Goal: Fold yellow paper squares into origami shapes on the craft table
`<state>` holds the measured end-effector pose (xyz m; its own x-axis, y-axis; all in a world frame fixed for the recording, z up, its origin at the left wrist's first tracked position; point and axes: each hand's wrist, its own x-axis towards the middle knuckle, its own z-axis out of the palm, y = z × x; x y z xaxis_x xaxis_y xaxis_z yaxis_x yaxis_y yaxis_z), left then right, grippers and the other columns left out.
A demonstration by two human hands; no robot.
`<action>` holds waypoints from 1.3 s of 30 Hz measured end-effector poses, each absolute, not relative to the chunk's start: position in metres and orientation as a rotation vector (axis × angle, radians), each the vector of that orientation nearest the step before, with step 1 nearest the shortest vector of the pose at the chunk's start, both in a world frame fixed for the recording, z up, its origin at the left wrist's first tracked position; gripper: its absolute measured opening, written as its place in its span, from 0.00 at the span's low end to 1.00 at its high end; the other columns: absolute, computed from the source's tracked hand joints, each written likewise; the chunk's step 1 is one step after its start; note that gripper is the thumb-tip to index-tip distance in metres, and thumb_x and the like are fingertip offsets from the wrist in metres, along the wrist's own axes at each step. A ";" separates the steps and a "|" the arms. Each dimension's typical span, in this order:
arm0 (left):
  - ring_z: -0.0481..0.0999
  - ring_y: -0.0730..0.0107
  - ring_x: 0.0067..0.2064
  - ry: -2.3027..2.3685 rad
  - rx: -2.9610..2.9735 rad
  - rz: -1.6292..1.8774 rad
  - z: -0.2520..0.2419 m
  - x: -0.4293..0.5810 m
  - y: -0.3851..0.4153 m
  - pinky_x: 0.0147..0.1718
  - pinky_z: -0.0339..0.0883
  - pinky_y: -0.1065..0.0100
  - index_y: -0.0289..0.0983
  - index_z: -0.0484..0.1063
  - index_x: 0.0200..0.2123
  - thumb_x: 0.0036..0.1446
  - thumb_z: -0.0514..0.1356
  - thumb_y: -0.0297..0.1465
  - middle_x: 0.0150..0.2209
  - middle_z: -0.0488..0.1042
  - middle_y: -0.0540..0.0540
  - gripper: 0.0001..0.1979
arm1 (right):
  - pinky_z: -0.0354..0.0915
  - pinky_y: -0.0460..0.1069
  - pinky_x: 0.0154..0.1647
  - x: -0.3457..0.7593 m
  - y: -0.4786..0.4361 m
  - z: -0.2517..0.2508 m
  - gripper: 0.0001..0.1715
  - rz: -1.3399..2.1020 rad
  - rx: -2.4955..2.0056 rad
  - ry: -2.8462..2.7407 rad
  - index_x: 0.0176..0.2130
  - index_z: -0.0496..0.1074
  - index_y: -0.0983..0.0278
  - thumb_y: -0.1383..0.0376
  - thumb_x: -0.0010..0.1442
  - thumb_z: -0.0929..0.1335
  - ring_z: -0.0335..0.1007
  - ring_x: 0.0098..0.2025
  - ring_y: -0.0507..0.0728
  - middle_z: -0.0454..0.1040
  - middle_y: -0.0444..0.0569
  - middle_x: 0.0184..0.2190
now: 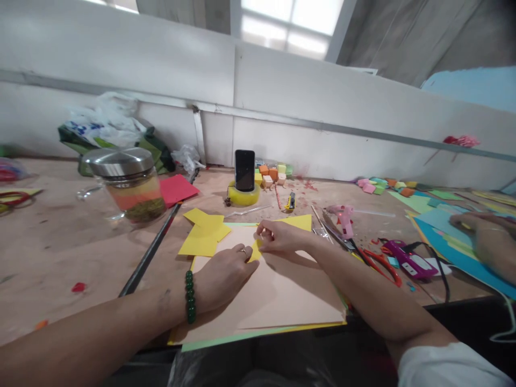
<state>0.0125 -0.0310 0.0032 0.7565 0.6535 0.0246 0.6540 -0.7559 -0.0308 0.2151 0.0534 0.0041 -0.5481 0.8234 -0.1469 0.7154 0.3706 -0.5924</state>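
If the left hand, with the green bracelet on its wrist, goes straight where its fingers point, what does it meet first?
The left hand would probably first meet the small yellow paper right before it, then the right hand just beyond; the exact depth is hard to judge.

under the left hand (pixel 226 275) and right hand (pixel 282 236), pale paper sheets (pixel 298 293) are showing a smooth, matt face, and the small yellow paper piece (pixel 255 250) between them is looking equally matt. beyond the hands, a phone (pixel 244 170) is showing a glossy black front (like glass). left of the left hand, a glass jar (pixel 139 194) is gleaming beneath its shiny metal lid (pixel 120 161).
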 end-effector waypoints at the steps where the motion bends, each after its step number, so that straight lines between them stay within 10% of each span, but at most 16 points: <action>1: 0.67 0.62 0.35 -1.075 -2.912 -0.029 0.003 0.012 -0.031 0.34 0.69 0.63 0.35 0.72 0.38 0.63 0.50 0.24 0.34 0.69 0.41 0.11 | 0.60 0.44 0.26 0.215 0.054 0.003 0.18 0.974 -1.385 -2.452 0.42 0.67 0.62 0.61 0.51 0.72 0.66 0.28 0.51 0.69 0.42 0.29; 6: 0.67 0.61 0.36 -1.086 -2.939 -0.033 0.003 0.011 -0.030 0.34 0.68 0.63 0.36 0.72 0.39 0.64 0.49 0.24 0.36 0.69 0.41 0.11 | 0.59 0.44 0.21 0.220 0.056 0.005 0.15 1.261 -1.321 -2.393 0.44 0.66 0.61 0.55 0.61 0.64 0.61 0.20 0.48 0.68 0.40 0.28; 12: 0.68 0.62 0.36 -1.122 -2.898 0.017 0.004 0.012 -0.031 0.35 0.68 0.63 0.36 0.72 0.39 0.64 0.50 0.26 0.36 0.70 0.42 0.10 | 0.57 0.43 0.25 0.213 0.049 0.005 0.26 0.860 -1.396 -2.500 0.46 0.68 0.62 0.58 0.49 0.74 0.66 0.31 0.53 0.72 0.44 0.32; 20: 0.69 0.62 0.35 -1.156 -2.862 0.036 0.005 0.013 -0.039 0.35 0.69 0.62 0.36 0.71 0.35 0.62 0.50 0.22 0.35 0.71 0.41 0.11 | 0.61 0.46 0.33 0.212 0.052 0.011 0.12 0.912 -1.370 -2.500 0.43 0.71 0.63 0.60 0.61 0.64 0.69 0.35 0.55 0.75 0.48 0.36; 25: 0.71 0.55 0.40 -1.066 -2.862 0.182 -0.001 0.015 -0.052 0.41 0.69 0.55 0.30 0.71 0.44 0.54 0.52 0.18 0.40 0.73 0.35 0.15 | 0.55 0.46 0.28 0.203 0.035 0.006 0.30 0.654 -1.525 -2.383 0.45 0.69 0.60 0.46 0.49 0.71 0.69 0.35 0.59 0.76 0.50 0.37; 32: 0.73 0.52 0.42 -1.112 -2.865 0.406 0.001 0.017 -0.064 0.36 0.73 0.56 0.24 0.68 0.51 0.49 0.53 0.17 0.45 0.73 0.28 0.23 | 0.51 0.46 0.27 0.196 0.043 0.004 0.10 0.651 -1.618 -2.373 0.34 0.67 0.62 0.58 0.60 0.64 0.65 0.31 0.55 0.74 0.48 0.32; 39: 0.75 0.51 0.46 -1.220 -2.826 0.478 0.005 0.021 -0.067 0.36 0.77 0.57 0.23 0.64 0.57 0.52 0.49 0.14 0.48 0.73 0.27 0.27 | 0.52 0.46 0.27 0.197 0.031 0.012 0.22 0.744 -1.602 -2.342 0.35 0.68 0.62 0.46 0.58 0.64 0.65 0.31 0.56 0.74 0.48 0.31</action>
<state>0.0213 -0.0668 0.0053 0.6461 0.7147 -0.2678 0.7066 -0.6928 -0.1442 0.1971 0.0315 0.0124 -0.3883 0.9150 -0.1094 0.8102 0.2824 -0.5136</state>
